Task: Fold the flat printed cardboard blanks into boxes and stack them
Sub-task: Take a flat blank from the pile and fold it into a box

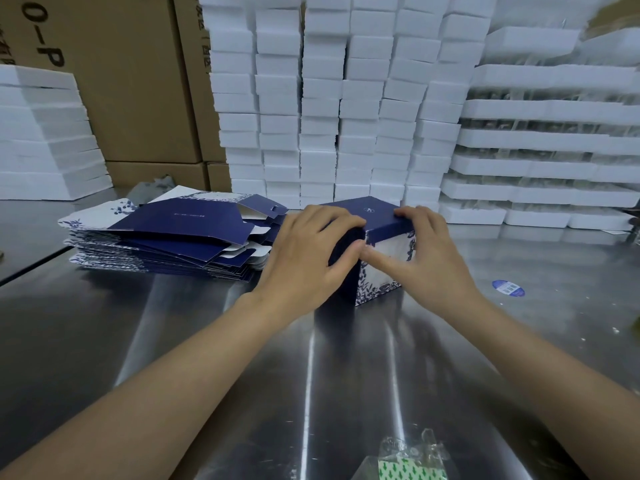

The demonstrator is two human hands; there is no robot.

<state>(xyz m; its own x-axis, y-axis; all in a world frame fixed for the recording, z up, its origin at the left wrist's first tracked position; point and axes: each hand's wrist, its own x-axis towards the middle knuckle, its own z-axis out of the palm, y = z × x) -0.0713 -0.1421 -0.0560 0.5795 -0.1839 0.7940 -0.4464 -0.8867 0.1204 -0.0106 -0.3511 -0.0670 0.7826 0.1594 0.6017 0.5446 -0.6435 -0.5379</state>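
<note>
- At ten o'clock from the box, a pile of flat navy-and-white blanks (166,237) lies on the steel table (311,375)
- The left hand (308,258) grasps the box's dark left side, fingers curled over its top corner
- The box (381,216) stands folded mid-table, navy on top, white flowered front
- The right hand (426,258) grips the box's top right edge, thumb pressed on the front
- At three o'clock, apart from the box, lies a round blue sticker (508,287)
</note>
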